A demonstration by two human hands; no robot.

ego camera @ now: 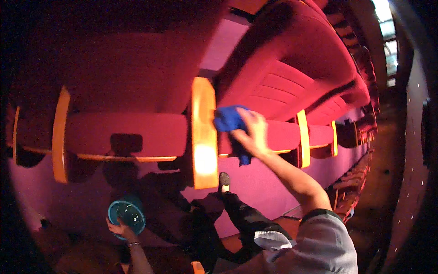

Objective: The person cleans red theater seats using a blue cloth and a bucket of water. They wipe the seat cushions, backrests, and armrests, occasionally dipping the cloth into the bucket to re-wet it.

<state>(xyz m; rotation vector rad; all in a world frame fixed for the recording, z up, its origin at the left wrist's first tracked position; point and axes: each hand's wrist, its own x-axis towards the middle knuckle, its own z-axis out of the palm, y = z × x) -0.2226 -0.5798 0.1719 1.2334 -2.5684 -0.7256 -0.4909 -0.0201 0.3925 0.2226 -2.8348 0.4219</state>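
My right hand [255, 132] holds a bunched blue cloth [228, 118] beside the upper right edge of a wooden armrest [204, 137]; part of the cloth hangs below my palm. Whether the cloth touches the wood cannot be told. Red upholstered seats lie on both sides of this armrest, a lit seat back [284, 82] to the right and a shadowed seat cushion [154, 132] to the left. At the lower left, my left hand [121, 229] is at the rim of a round teal bucket [138, 224], with fingers bent over it. Light glints inside the bucket.
More wooden armrests, one at left [61, 137] and one at right [304, 138], divide the seat row. Purplish floor [255, 185] runs before the seats, with my shoe [224, 178] near the armrest's lower end. Further rows curve away at the right.
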